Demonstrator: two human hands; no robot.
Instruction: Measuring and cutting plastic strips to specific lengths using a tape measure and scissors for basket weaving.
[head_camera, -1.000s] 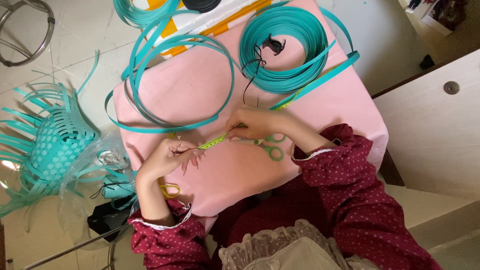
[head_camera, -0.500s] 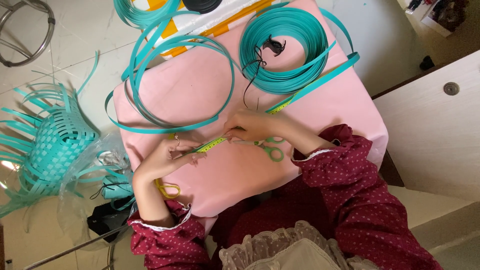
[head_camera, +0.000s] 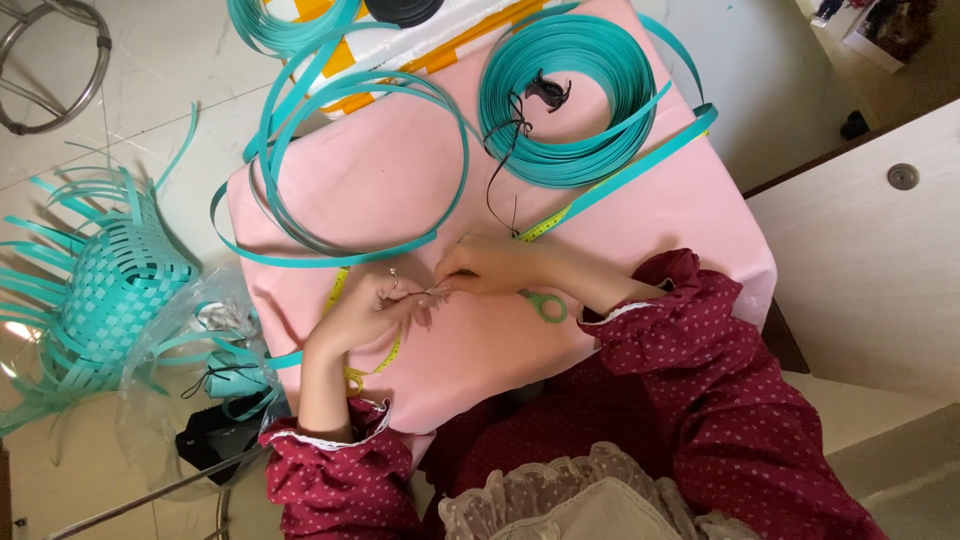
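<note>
While the left hand (head_camera: 375, 300) and right hand (head_camera: 490, 265) meet mid-frame, fingertips pinched on a yellow measuring tape (head_camera: 345, 300) pulled flat across the pink cushion (head_camera: 640, 215), green-handled scissors (head_camera: 545, 303) lie under the right wrist (handy for cutting, presumably).

Looks like a home craft corner set up for basket weaving. Pale tiled floor (head_camera: 160, 90), a small counter under a pink cloth (head_camera: 640, 230), coils of teal plastic strip (head_camera: 575, 95) on it, a half-woven teal basket (head_camera: 115, 295) on the floor, wooden furniture (head_camera: 870, 260) close by.
</note>
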